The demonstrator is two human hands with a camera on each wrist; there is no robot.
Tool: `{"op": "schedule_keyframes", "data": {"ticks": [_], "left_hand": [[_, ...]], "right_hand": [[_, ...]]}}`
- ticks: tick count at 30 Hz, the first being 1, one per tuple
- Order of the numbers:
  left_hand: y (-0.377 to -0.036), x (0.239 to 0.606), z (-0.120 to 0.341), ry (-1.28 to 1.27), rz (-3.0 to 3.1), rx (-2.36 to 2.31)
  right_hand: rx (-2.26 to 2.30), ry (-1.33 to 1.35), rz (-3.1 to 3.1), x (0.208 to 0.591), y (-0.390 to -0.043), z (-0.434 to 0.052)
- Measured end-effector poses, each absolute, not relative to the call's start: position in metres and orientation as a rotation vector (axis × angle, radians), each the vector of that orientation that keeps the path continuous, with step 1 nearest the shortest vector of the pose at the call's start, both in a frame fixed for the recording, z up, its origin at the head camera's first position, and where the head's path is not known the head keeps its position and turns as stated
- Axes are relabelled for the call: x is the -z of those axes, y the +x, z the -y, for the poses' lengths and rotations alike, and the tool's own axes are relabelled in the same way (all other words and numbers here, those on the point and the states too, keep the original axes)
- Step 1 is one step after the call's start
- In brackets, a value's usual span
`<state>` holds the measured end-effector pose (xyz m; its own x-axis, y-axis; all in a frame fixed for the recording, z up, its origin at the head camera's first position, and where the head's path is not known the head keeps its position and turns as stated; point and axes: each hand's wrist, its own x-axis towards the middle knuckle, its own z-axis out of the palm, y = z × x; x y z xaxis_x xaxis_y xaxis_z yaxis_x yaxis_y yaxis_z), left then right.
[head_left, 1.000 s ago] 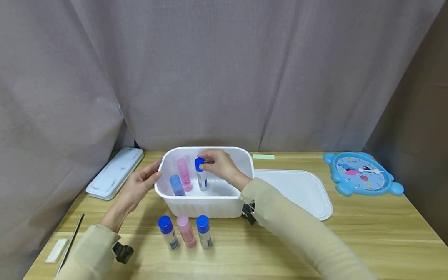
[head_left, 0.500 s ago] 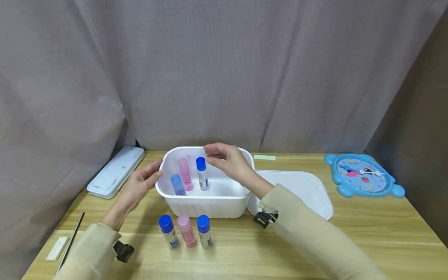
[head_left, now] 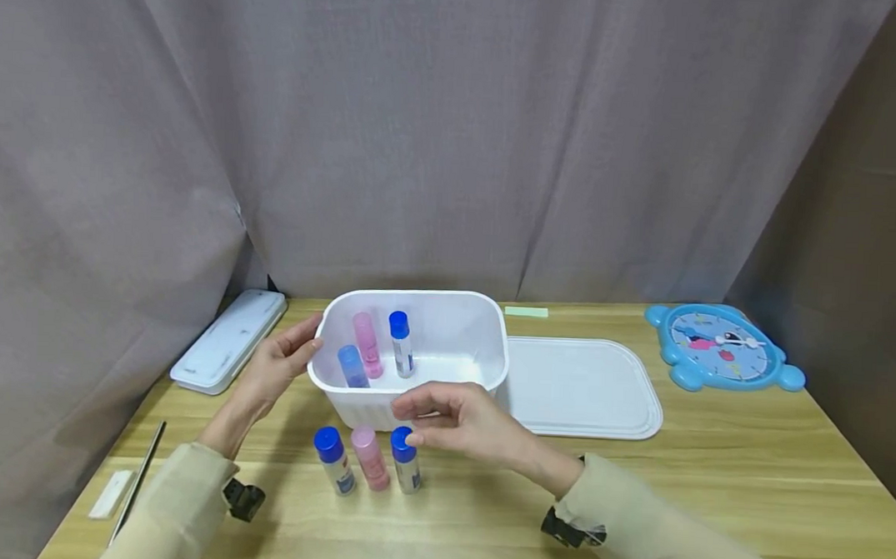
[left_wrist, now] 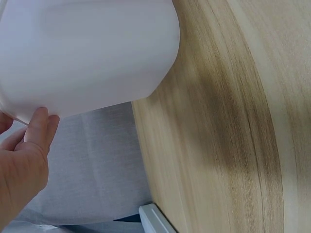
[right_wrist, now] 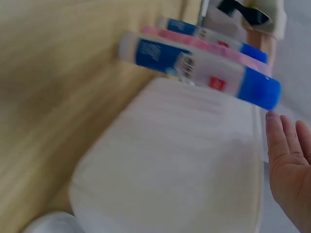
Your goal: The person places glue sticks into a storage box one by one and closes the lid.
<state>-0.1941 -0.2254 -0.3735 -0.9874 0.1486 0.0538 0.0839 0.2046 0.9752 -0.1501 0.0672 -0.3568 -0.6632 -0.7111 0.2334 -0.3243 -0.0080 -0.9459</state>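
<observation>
My left hand (head_left: 275,368) pinches the left rim of a white plastic bin (head_left: 417,299); in the left wrist view its fingers (left_wrist: 39,126) press the bin's outer wall. Inside the bin stand a pink glue stick (head_left: 368,343), a light-blue one and a clear one with a dark blue cap (head_left: 403,344). Before the bin, three more glue sticks stand upright in a row: blue-capped (head_left: 336,462), pink (head_left: 371,460) and blue-capped (head_left: 407,461). My right hand (head_left: 472,422) hovers with thumb and fingers apart, fingertips right by the cap of the rightmost glue stick (right_wrist: 199,70).
The bin's white lid (head_left: 586,390) lies to its right. Farther right is a blue animal-shaped clock (head_left: 723,346). A white pencil case (head_left: 229,341) lies at back left, with a dark thin rod (head_left: 139,483) and a white eraser-like block (head_left: 111,494) nearer. A curtain closes off the back.
My right hand let go of a blue-capped glue stick, left standing in the bin, and moved out toward the front row. The left hand kept its place on the rim.
</observation>
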Motion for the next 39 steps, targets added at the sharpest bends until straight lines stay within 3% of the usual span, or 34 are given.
{"op": "schedule_keyframes", "data": {"ticks": [27, 32, 39], "left_hand": [[-0.195, 0.375, 0.225, 0.228, -2.417, -1.917], [-0.195, 0.375, 0.226, 0.221, -2.416, -1.917], [-0.196, 0.376, 0.226, 0.215, -2.424, -1.911]], "right_hand": [[1.533, -1.035, -2.062, 0.381, -0.151, -0.065], [1.522, -1.066, -2.059, 0.366, -0.152, -0.071], [1.633, -1.063, -2.062, 0.316, -0.161, -0.082]]}}
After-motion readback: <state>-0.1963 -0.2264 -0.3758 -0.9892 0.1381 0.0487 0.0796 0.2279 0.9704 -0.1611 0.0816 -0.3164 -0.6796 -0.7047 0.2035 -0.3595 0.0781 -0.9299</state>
